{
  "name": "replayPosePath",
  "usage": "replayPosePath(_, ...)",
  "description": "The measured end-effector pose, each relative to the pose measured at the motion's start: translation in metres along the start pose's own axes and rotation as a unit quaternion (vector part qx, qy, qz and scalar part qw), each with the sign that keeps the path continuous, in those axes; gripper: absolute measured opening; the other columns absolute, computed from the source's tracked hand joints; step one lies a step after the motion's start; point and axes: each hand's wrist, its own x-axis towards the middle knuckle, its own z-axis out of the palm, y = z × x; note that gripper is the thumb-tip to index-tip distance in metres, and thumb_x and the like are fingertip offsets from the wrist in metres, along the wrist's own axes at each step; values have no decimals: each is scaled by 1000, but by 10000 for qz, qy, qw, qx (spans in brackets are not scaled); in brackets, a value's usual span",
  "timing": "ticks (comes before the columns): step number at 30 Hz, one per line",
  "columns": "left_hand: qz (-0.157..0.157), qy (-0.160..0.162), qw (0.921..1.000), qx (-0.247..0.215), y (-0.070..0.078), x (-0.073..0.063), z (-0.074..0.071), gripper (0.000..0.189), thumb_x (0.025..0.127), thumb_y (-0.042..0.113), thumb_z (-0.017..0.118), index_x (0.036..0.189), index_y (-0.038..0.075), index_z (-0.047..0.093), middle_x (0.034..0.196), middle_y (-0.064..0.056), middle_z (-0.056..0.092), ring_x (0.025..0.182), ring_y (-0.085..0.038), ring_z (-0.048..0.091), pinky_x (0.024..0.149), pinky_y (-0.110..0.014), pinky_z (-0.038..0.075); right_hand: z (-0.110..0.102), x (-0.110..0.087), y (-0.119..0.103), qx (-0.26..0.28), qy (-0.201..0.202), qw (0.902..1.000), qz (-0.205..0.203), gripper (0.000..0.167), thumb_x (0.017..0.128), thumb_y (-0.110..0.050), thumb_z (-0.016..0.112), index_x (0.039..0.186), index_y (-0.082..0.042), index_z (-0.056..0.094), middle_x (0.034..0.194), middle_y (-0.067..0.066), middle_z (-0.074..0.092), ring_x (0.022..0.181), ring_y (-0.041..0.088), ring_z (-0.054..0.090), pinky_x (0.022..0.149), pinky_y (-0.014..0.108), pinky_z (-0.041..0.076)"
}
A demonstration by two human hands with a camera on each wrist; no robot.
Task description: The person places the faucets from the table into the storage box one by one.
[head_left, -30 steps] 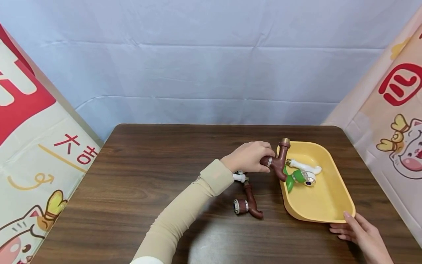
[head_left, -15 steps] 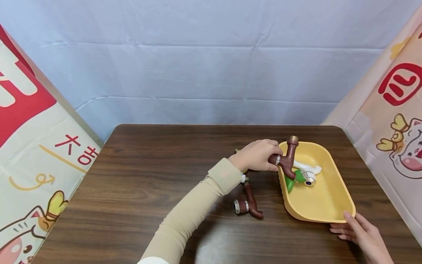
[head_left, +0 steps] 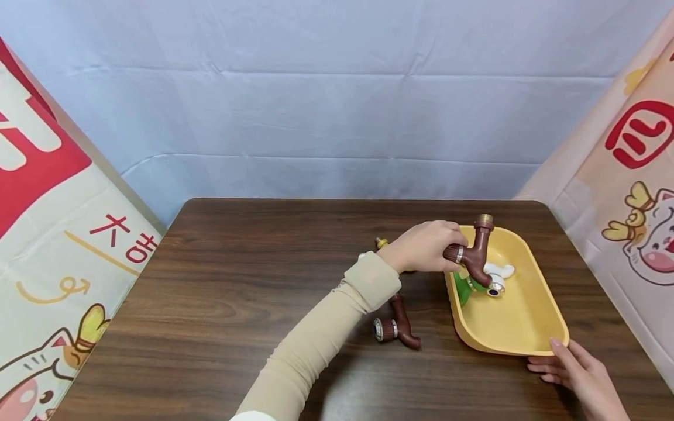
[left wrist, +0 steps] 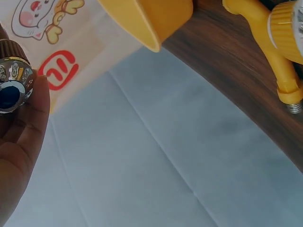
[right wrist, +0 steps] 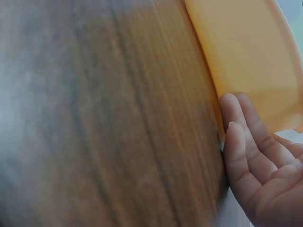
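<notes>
In the head view my left hand grips a brown faucet by its ribbed knob, brass threaded end up, above the left part of a yellow plastic basin. A green faucet and a white faucet lie inside it, partly hidden by the held one. The left wrist view shows the knob's chrome cap against my fingers. At the basin's near right corner my right hand pinches the wall, thumb on the rim, fingers against the outside.
On the wooden table, left of the basin, lies another brown faucet. A yellow faucet lies beyond it, mostly behind my left hand in the head view; a white piece there is nearly covered by the sleeve. Cloth backdrops surround the table.
My left hand has carried the brown faucet rightward, from the basin's left rim to above its inside. The right hand and basin stay in place.
</notes>
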Motion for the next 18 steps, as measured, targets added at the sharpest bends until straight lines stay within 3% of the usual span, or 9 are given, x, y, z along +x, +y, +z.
replayPosePath(10, -58, -341, 9994, -74, 10, 12, 1, 37, 81, 31, 68, 114, 14, 62, 100, 6, 54, 81, -3, 45, 69, -13, 36, 0, 0, 0, -22, -8, 10000, -27, 7, 95, -35, 45, 94, -30, 50, 72, 2, 69, 67, 14, 66, 57, 31, 52)
replayPosePath(18, 4, -455, 9990, 37, 15, 20, 4, 33, 82, 30, 67, 111, 15, 63, 95, 8, 51, 79, -3, 43, 67, -13, 35, 1, 2, 1, -312, 109, 9995, -13, 27, 95, -37, 44, 107, -14, 41, 71, 0, 68, 66, 12, 66, 56, 31, 52)
